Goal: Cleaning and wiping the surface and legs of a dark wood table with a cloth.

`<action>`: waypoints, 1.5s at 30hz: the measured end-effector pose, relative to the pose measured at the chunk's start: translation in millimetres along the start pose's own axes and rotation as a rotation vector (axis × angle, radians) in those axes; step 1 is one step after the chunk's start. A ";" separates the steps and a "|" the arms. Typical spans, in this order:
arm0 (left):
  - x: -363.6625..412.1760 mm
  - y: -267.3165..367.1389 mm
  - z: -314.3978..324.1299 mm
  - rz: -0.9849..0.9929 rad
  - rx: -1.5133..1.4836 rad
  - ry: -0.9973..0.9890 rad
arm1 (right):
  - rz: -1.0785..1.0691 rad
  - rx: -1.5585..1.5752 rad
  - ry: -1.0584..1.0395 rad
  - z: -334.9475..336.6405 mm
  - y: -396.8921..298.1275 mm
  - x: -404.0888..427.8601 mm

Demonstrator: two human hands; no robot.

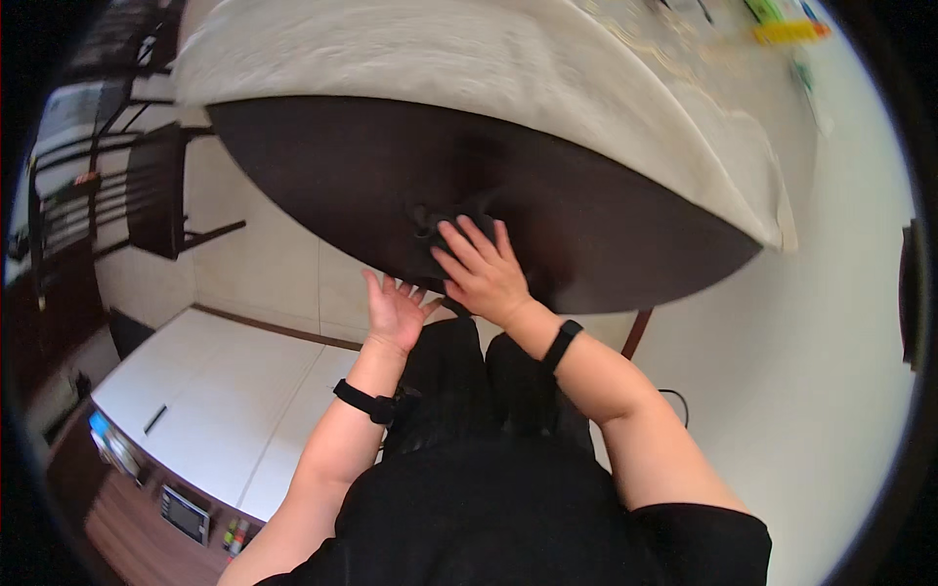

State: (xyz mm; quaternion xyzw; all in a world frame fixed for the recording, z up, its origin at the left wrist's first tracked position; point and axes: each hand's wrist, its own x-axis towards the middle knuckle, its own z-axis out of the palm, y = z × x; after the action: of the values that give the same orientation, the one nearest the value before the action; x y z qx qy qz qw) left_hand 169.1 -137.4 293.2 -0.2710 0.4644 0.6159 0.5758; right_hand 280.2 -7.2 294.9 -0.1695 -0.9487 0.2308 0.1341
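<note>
A dark brown tabletop with a curved edge lies before me. My right hand rests palm down near its front edge, fingers spread, on a dark cloth bunched on the surface; the palm hides part of the cloth. At the table's edge, to the left of it, my left hand is turned palm up with its fingers apart. Its fingertips are close to the rim, and whether they touch it cannot be told. A cream tablecloth covers the far part of the table, its edge running across behind the bare wood.
Dark wooden chairs stand at the left. A white-fronted cabinet is at the lower left, with a framed device on its wooden top. Behind on the right, a yellow item lies on the tablecloth. A cable shows at the right.
</note>
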 end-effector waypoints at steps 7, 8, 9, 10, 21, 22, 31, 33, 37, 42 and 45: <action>15.1 -12.5 13.3 -0.039 -0.050 0.036 | 0.493 -0.244 0.167 -52.0 59.1 -106.2; 11.4 -16.6 17.1 -0.067 -0.016 0.003 | 0.560 -0.268 0.237 -57.3 66.0 -117.0; 8.1 -21.2 20.1 -0.093 0.016 -0.029 | 0.606 -0.288 0.307 -61.3 73.8 -124.7; 7.8 -27.7 20.2 -0.101 0.027 -0.037 | 0.649 -0.309 0.377 -65.4 81.4 -131.1; 14.3 -67.6 25.1 -0.062 0.023 -0.011 | 1.270 -0.386 1.001 -110.6 184.1 -193.6; 21.6 -82.3 19.7 -0.006 0.031 -0.040 | 1.366 -0.331 1.040 -116.5 199.4 -218.2; 26.7 -65.5 40.7 0.182 0.220 -0.006 | 1.396 1.563 0.742 -105.5 153.4 -269.8; 36.7 -59.7 51.9 0.225 0.239 -0.017 | 1.293 1.621 0.702 -107.4 172.4 -257.9; 52.1 -48.4 80.8 0.309 0.260 -0.043 | 1.259 1.899 0.709 -128.6 201.8 -230.7; 62.4 -34.3 111.5 0.323 0.331 -0.084 | 1.204 1.843 0.731 -133.4 222.9 -213.1; 67.9 -35.2 109.2 0.382 0.267 -0.105 | 0.873 1.899 0.728 -123.9 226.5 -216.1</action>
State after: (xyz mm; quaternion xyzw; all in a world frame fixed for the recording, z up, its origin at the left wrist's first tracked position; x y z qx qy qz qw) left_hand 212.0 -13.1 271.1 -0.0672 0.5540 0.6600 0.5030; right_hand 576.1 147.9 253.6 -0.3754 -0.1486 0.8286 0.3878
